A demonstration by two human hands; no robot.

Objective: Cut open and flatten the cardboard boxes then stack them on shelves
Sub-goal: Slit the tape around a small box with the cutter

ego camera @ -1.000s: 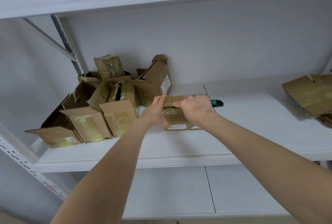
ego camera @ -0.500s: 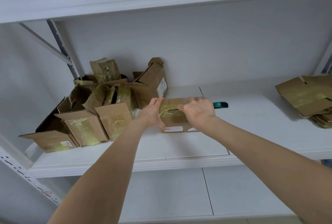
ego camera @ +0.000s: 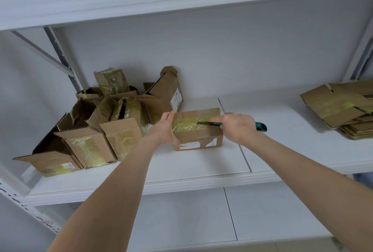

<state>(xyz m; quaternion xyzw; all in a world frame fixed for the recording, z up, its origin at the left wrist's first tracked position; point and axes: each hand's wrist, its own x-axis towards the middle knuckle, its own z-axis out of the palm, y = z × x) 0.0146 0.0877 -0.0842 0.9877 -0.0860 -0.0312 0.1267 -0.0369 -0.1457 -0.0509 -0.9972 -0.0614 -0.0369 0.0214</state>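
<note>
On a white shelf [ego camera: 292,150], a pile of opened cardboard boxes [ego camera: 90,130] stood at the far left. Just right of the pile, the left hand [ego camera: 164,128] clasped the left end of a taped box [ego camera: 196,136], thumb low and fingers over the top edge. The box sat mid-shelf. The right hand [ego camera: 238,128] was closed around a teal-handled knife [ego camera: 261,126], its blade lying across the yellowed tape on top. Far right, well apart, lay a stack of flattened boxes [ego camera: 343,108].
</note>
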